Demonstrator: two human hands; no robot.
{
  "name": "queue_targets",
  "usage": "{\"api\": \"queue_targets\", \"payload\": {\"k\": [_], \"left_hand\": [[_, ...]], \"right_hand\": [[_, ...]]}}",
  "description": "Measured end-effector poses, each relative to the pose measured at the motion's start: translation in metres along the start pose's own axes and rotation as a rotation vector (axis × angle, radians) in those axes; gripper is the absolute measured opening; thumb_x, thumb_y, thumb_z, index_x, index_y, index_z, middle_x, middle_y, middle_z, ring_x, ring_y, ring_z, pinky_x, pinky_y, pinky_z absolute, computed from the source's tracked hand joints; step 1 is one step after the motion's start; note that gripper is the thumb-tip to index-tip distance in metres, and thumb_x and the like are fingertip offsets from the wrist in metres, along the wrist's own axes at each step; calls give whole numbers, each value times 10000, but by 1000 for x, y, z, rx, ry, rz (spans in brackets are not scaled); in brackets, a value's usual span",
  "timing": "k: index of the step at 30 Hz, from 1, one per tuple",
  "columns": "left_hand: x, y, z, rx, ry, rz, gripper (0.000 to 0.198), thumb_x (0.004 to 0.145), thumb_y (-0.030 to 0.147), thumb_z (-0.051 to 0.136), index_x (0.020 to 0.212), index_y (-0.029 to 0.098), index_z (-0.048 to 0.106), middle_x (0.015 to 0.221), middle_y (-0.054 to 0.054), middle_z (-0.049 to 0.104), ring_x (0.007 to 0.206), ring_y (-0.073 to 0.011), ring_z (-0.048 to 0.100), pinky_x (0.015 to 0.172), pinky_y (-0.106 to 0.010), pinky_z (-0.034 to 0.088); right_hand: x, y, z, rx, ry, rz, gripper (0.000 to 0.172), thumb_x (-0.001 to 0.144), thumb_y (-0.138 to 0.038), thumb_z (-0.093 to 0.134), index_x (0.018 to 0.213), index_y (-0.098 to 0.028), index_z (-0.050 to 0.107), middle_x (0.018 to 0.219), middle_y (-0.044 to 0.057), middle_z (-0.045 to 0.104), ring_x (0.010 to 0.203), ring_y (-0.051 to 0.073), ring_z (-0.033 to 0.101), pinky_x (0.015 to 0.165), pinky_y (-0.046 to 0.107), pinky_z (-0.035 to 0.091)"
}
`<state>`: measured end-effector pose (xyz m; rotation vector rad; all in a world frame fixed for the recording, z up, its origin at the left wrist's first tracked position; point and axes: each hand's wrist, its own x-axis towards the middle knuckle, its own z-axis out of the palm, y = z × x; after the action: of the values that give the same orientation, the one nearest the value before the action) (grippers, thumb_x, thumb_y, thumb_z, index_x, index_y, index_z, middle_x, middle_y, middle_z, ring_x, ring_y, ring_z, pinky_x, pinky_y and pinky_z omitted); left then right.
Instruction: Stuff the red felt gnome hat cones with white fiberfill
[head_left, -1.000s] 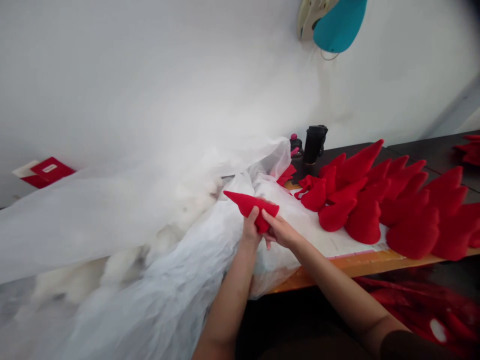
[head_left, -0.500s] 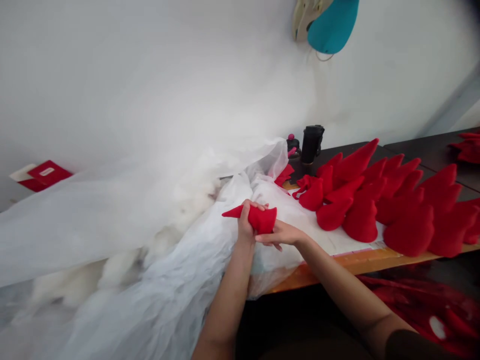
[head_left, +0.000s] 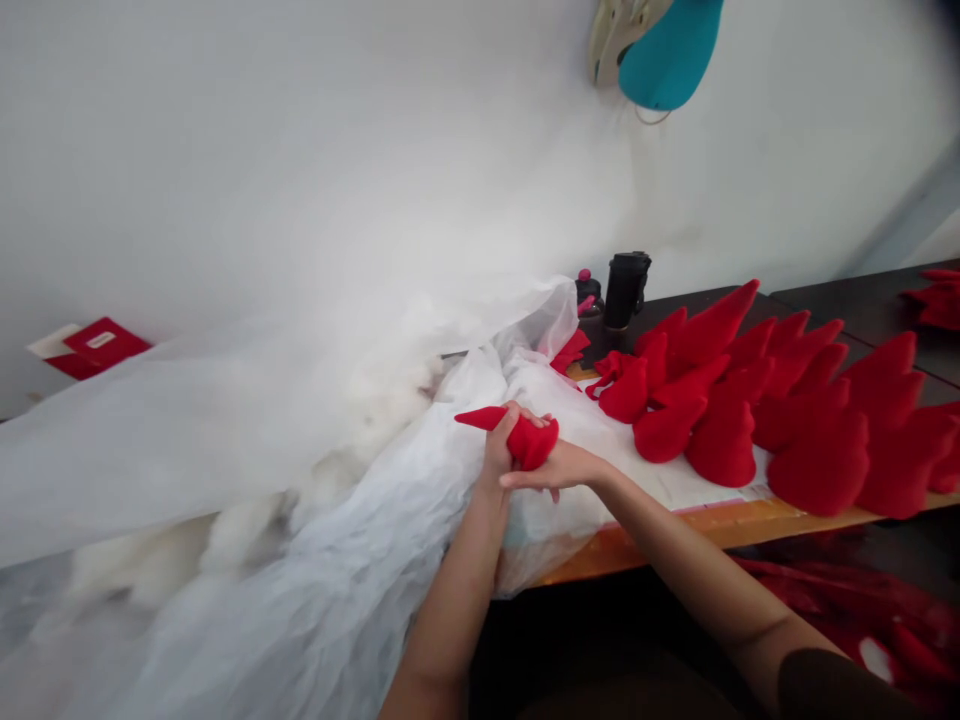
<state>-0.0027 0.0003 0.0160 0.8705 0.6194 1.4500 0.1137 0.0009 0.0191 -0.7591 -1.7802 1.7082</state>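
Two hands meet on one red cloth cone point(head_left: 532, 447) in my feed. Closest in, the left fingers point(head_left: 541, 419) wrap its middle, thumb on the near side, clamped snugly enough that the cloth dents around them. That left hand point(head_left: 498, 452) carries the narrow half. My right hand point(head_left: 568, 465) sits against the wide end, thumb stretched underneath toward the left wrist; its other fingers are mostly hidden, so I cannot tell whether they pinch the rim or reach inside.

I read the cone's long axis as running nearly level across the view: the slim tip points left, a touch higher than the broad base, which faces right. It is held up in front of the crumpled white plastic point(head_left: 405, 510), off the surface point(head_left: 697, 525).

Farther out on my right, a cluster of finished-looking red cones point(head_left: 720, 445) stands on that surface, tips mostly upward and leaning right, with white paper point(head_left: 652, 484) showing beneath the front ones. Behind them I make out a black tumbler point(head_left: 625, 290) and, just beside it, a small dark bottle point(head_left: 589, 300) with pink parts. Leftward, pale fluffy stuffing point(head_left: 244, 540) shows between plastic folds, and a red packet point(head_left: 107, 343) sits near the wall point(head_left: 300, 150).
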Motion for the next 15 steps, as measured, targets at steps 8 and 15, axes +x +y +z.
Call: {"api": "queue_targets", "payload": {"k": [8,15], "left_hand": [[-15,8,2,91,-193,-171,422,709,566,756,975,246,690,906,-74,709,877,-274,705,775,-421,600],[0,5,-3,-98,49,60,362,801,537,712,903,210,596,775,-15,646,838,-213,698,867,-398,566]], "right_hand": [[-3,9,10,227,-140,134,656,814,-862,415,835,-211,490,416,-89,388,301,67,278,337,232,380],[-10,-3,4,-109,203,-100,491,655,-514,843,988,-199,664,800,29,651,716,174,631,635,294,581]]}}
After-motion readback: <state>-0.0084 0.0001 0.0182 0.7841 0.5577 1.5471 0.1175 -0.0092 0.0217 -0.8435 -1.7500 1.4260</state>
